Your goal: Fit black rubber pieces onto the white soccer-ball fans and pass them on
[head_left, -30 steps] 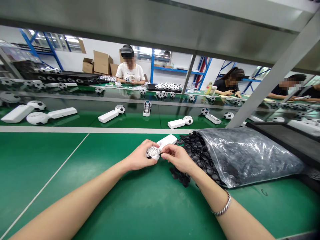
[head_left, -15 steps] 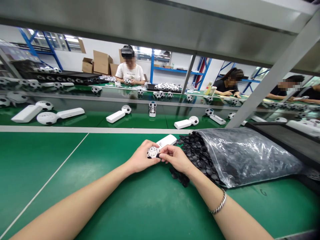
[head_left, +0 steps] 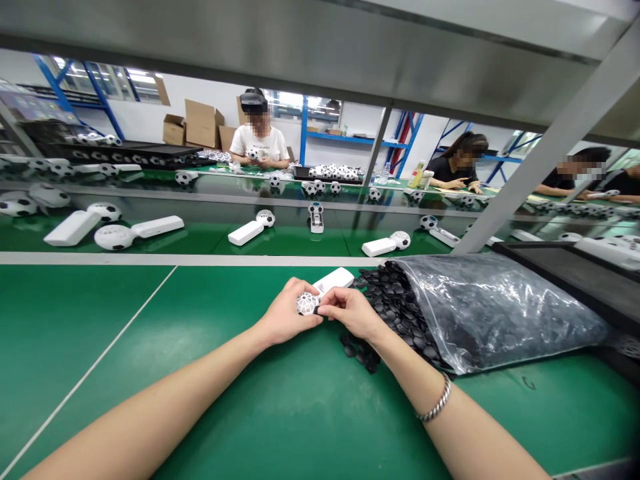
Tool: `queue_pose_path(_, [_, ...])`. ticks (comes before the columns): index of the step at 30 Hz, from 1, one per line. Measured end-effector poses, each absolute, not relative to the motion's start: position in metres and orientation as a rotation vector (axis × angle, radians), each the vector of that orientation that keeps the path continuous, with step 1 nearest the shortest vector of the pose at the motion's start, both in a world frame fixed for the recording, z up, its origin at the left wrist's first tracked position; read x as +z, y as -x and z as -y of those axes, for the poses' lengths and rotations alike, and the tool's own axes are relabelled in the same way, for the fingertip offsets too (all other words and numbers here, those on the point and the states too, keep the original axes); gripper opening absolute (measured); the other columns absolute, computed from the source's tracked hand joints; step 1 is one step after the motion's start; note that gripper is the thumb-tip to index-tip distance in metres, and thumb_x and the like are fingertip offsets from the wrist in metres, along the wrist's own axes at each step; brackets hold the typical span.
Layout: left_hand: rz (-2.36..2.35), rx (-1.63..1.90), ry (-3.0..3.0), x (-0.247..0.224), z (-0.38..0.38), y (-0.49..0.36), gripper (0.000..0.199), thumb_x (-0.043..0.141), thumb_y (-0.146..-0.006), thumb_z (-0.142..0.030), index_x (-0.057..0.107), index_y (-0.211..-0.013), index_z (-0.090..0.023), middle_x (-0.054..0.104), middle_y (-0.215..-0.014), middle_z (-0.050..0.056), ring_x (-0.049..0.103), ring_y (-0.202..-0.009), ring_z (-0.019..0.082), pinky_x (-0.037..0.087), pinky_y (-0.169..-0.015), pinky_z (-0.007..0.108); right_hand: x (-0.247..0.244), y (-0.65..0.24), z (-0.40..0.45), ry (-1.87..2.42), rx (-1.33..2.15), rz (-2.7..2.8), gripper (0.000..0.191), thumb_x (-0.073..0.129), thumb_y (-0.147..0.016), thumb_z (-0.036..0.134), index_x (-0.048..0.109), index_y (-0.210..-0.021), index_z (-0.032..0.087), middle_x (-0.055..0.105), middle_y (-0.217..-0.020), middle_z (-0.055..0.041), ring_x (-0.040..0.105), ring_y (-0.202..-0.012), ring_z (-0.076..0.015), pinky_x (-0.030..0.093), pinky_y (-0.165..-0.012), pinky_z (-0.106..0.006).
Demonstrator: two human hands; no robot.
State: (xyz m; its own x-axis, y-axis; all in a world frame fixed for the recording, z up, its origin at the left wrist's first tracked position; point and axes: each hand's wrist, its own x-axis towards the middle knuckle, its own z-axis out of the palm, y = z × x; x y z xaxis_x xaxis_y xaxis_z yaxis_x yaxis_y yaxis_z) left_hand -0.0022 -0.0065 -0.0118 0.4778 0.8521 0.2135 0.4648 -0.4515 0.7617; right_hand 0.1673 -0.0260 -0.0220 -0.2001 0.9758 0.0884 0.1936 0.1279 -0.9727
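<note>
My left hand [head_left: 291,312] is closed around the round, vented head of a white football-patterned handheld fan casing [head_left: 336,281], whose flat handle points away to the upper right. At the right edge of that head, my right hand [head_left: 353,312] pinches a small black piece [head_left: 317,309], pressed against the casing; the fingertips partly hide it. Just right of my right hand, a heap of loose black pieces [head_left: 395,307] spills from the mouth of a clear plastic bag [head_left: 510,313].
Beyond the white edge strip [head_left: 150,259], a green belt [head_left: 210,245] carries several white fan casings [head_left: 246,233]. A slanted grey post [head_left: 545,147] and a dark tray [head_left: 565,280] stand at the right. Co-workers [head_left: 260,143] sit across the line.
The casings on the near belt have shifted right, while those on the far belt have shifted slightly left. Both hands stay at the casing, the right one still pinching the black piece.
</note>
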Motion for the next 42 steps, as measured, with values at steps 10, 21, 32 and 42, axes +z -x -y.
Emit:
queue_pose_path(10, [-1.100,0.834,-2.092,-0.015,0.008,-0.001,0.027,0.061,-0.065,-0.025,0.054,-0.091,-0.021,0.046,-0.092,0.001,0.050,-0.091,0.019,0.040,-0.085,0.033,-0.025,-0.167,0.021,1.137,1.262,1.481,0.018,0.068,-0.062,0.027,0.055,-0.065,0.015,0.055,-0.057,0.0039,0.049,-0.050,-0.0078,0.039,-0.052,-0.022])
queue_pose_path(21, [-1.151,0.938,-1.974,-0.018,0.000,0.001,0.032,0.066,-0.056,-0.015,0.059,-0.086,-0.022,0.049,-0.090,0.000,0.054,-0.084,0.016,0.045,-0.078,0.029,-0.020,-0.173,0.024,1.424,0.692,1.761,0.023,0.054,-0.075,0.042,0.055,-0.070,0.019,0.059,-0.067,-0.0009,0.054,-0.063,-0.0149,0.043,-0.060,-0.027])
queue_pose_path(32, [-1.689,1.289,-1.866,0.000,-0.120,0.082,0.031,0.063,-0.068,-0.025,0.054,-0.097,-0.019,0.046,-0.103,0.006,0.051,-0.098,0.020,0.039,-0.091,0.034,-0.047,-0.213,0.015,1.884,-0.126,2.095,0.034,0.044,-0.079,0.041,0.060,-0.096,0.017,0.061,-0.103,-0.0105,0.055,-0.091,-0.0291,0.044,-0.077,-0.041])
queue_pose_path(42, [-2.004,1.160,-1.942,-0.027,-0.164,0.133,0.039,0.052,-0.079,-0.041,0.052,-0.108,-0.015,0.054,-0.109,0.008,0.050,-0.102,0.021,0.040,-0.088,0.037,-0.042,-0.223,0.017,1.925,-0.117,2.231,0.030,0.037,-0.082,0.025,0.064,-0.094,0.024,0.064,-0.100,-0.0074,0.061,-0.086,-0.0238,0.048,-0.071,-0.036])
